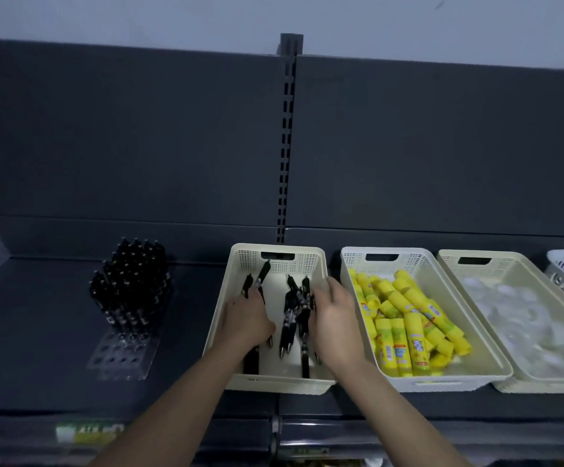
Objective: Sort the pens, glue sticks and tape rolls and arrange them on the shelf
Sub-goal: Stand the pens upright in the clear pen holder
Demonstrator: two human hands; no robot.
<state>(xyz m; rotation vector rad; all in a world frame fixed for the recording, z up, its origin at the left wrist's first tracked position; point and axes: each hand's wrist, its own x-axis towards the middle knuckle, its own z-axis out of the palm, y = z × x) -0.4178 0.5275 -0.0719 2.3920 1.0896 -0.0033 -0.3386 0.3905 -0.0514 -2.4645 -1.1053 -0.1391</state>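
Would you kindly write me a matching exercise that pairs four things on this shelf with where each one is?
Things:
1. glue sticks
2. tape rolls
3. upright pens
4. left hand

Places:
A. clear rack, far left
B. leftmost basket, gripping loose pens
C. second basket from left
D. third basket from left

Pairs: 1-C; 2-D; 3-A; 4-B

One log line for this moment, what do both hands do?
step: gather pens | left hand: grips pens in basket | right hand: grips pens | glue sticks, tape rolls: not touched
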